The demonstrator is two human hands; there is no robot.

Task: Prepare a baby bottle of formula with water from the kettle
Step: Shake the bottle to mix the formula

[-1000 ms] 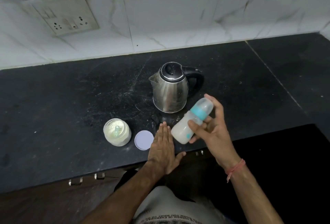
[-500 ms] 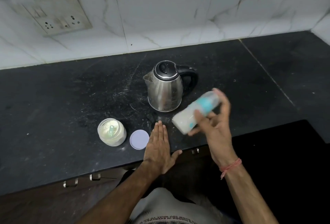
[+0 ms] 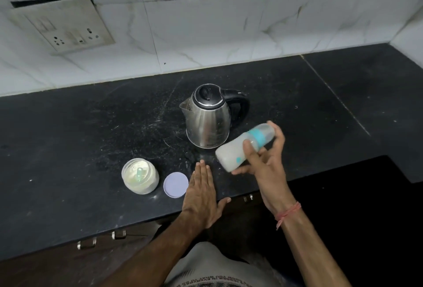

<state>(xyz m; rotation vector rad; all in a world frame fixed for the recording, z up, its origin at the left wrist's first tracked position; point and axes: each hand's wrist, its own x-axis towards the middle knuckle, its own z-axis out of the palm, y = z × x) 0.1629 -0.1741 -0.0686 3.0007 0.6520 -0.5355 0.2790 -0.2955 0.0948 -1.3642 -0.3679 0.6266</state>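
Gleaming black counter (image 3: 68, 149) (dusty) | marble-tiled wall (image 3: 206, 35) | socket plate (image 3: 66, 25)

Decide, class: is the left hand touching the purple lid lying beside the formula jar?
Cannot tell. In the head view the left hand lies flat on the counter, its edge right at the purple lid, with no clear gap or contact.
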